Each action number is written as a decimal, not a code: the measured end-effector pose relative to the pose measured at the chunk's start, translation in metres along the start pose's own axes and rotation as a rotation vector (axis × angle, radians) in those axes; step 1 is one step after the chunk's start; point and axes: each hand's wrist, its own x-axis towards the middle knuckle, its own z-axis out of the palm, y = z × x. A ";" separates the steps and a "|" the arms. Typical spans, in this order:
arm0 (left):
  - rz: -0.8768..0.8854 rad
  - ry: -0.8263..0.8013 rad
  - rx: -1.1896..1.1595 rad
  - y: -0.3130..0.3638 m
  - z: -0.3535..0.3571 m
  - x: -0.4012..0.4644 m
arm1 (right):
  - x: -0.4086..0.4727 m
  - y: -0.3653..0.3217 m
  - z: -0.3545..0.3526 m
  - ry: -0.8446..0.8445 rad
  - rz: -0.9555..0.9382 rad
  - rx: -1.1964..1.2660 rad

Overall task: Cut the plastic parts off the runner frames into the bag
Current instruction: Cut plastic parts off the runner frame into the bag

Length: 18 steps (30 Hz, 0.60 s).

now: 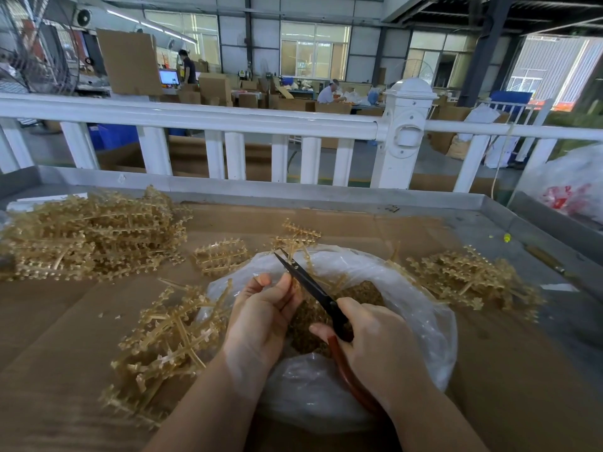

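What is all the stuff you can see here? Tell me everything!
big frame pile: one, tan, far left of table
small frame heaps: three, tan, near left, middle, right
held runner frame: one, tan, above bag
bag: one, clear plastic, centre
cut parts: many, brown, inside bag
scissors: one, black blades, red handle
cardboard: brown, covering table
railing: white, behind table
hands: left holds frame, right holds scissors
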 end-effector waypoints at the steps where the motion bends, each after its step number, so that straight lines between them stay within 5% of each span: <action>1: -0.002 -0.001 -0.006 0.001 0.000 0.000 | 0.000 0.001 0.000 -0.006 -0.002 0.003; 13: 0.023 0.008 -0.066 0.003 0.001 -0.002 | -0.004 0.003 -0.001 0.118 0.035 -0.056; 18: 0.146 -0.039 0.087 0.000 0.007 -0.004 | -0.001 0.006 -0.001 0.220 0.031 0.023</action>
